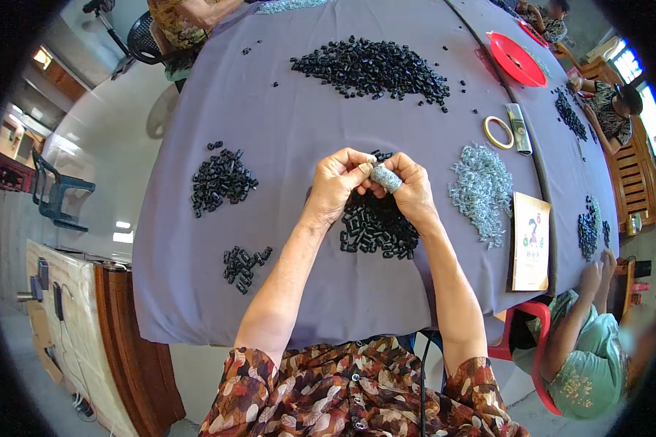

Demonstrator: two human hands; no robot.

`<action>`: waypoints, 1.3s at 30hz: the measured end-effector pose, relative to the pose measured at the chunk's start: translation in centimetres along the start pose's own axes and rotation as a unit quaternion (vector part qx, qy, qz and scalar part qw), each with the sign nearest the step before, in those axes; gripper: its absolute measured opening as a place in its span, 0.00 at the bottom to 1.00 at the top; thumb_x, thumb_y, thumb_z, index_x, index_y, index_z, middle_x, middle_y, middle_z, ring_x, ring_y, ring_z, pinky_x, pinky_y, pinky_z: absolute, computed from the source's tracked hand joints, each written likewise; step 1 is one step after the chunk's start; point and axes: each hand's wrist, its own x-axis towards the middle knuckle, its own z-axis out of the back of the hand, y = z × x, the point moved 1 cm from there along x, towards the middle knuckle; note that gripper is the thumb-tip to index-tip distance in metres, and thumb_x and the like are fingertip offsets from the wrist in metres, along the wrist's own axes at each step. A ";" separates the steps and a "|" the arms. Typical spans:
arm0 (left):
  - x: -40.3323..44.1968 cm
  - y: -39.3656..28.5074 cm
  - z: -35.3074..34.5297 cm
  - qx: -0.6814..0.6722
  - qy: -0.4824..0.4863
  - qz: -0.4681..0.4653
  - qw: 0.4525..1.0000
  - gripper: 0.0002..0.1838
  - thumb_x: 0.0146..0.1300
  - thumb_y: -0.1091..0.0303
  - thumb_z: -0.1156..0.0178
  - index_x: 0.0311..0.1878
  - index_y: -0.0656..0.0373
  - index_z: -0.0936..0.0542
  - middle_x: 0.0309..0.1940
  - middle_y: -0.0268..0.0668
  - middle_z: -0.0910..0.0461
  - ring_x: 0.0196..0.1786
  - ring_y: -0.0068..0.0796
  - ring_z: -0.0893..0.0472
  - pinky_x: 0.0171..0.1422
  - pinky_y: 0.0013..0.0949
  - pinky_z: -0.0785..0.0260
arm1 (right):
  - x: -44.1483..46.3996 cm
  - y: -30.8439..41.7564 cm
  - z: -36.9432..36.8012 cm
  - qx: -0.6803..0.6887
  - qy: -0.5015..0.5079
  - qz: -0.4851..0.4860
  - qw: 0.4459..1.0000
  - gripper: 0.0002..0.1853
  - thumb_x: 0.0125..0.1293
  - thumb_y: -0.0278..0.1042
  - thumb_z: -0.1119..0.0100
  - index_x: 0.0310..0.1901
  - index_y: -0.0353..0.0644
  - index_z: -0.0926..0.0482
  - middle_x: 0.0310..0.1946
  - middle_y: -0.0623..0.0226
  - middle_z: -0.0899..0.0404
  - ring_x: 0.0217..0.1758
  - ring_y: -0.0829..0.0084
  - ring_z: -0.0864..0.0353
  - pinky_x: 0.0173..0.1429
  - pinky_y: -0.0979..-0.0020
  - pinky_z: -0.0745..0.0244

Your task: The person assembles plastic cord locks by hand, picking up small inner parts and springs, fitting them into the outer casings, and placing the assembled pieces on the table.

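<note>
My left hand (335, 182) and my right hand (410, 191) meet above a pile of small black cylindrical pieces (377, 229) on the cloth. Fingers of both are closed in a pinch, tips nearly touching. Whatever lies between them is too small and too hidden to name. A grey-blue wrap (386, 178) covers a digit of my right hand. Part of the black pile is hidden beneath my hands. To the right lies a heap of small pale translucent pieces (482, 191).
Other black heaps lie at the back (375, 69), at left (222, 180) and nearer left (245, 266). On the right are a tape roll (487, 124), a small packet (519, 130), a booklet (531, 242) and a red tray (516, 60). Several people sit around the grey-clothed table (186, 306).
</note>
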 end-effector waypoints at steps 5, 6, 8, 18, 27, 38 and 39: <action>-0.2 -0.2 -0.2 -0.008 0.011 -0.014 1.000 0.05 0.60 0.78 0.45 0.38 0.62 0.22 0.27 0.32 0.23 0.26 0.15 0.26 0.30 0.18 0.33 | -0.1 0.1 -0.1 -0.008 0.004 0.014 1.000 0.09 0.62 0.31 0.43 0.28 0.39 0.31 0.22 0.72 0.24 0.25 0.84 0.28 0.30 0.79 0.30; -0.2 -0.2 -0.2 -0.010 0.015 -0.017 1.000 0.05 0.60 0.79 0.45 0.38 0.61 0.22 0.27 0.32 0.23 0.25 0.16 0.26 0.30 0.18 0.33 | -0.1 0.2 -0.2 -0.005 0.003 0.017 1.000 0.09 0.62 0.31 0.43 0.28 0.39 0.32 0.22 0.72 0.24 0.25 0.84 0.28 0.30 0.79 0.30; -0.1 -0.1 -0.1 -0.014 0.020 -0.017 1.000 0.05 0.60 0.79 0.45 0.38 0.61 0.22 0.27 0.32 0.23 0.25 0.16 0.27 0.30 0.18 0.34 | -0.2 0.2 -0.4 -0.010 0.002 0.025 1.000 0.10 0.62 0.32 0.43 0.27 0.40 0.32 0.22 0.71 0.24 0.25 0.84 0.28 0.30 0.79 0.30; -0.3 0.0 -0.3 -0.019 0.045 -0.011 0.999 0.05 0.60 0.78 0.45 0.37 0.62 0.22 0.27 0.33 0.24 0.25 0.18 0.28 0.30 0.20 0.34 | -0.3 0.0 -0.1 -0.026 0.000 0.046 0.999 0.12 0.60 0.32 0.40 0.25 0.40 0.34 0.19 0.71 0.26 0.23 0.83 0.28 0.28 0.79 0.31; -0.2 -0.3 -0.3 -0.103 0.043 0.037 0.993 0.10 0.58 0.73 0.41 0.44 0.58 0.26 0.27 0.29 0.25 0.27 0.17 0.26 0.28 0.18 0.32 | -0.3 0.2 0.0 -0.021 0.005 0.078 0.997 0.08 0.58 0.27 0.39 0.38 0.36 0.25 0.26 0.71 0.22 0.28 0.85 0.26 0.34 0.80 0.29; -0.1 0.0 -0.2 -0.104 -0.007 0.020 0.994 0.05 0.60 0.78 0.45 0.39 0.63 0.23 0.28 0.35 0.21 0.26 0.20 0.23 0.28 0.18 0.30 | -0.4 0.0 -0.2 -0.076 -0.032 0.077 0.994 0.06 0.58 0.25 0.42 0.37 0.36 0.23 0.26 0.68 0.20 0.31 0.81 0.24 0.37 0.76 0.28; 0.0 0.0 -0.2 -0.100 -0.014 0.017 0.995 0.05 0.60 0.78 0.45 0.39 0.63 0.23 0.28 0.35 0.21 0.26 0.20 0.23 0.28 0.18 0.30 | -0.4 0.3 -0.2 -0.097 -0.034 0.081 0.991 0.06 0.58 0.25 0.43 0.37 0.36 0.23 0.26 0.66 0.20 0.31 0.81 0.23 0.37 0.76 0.28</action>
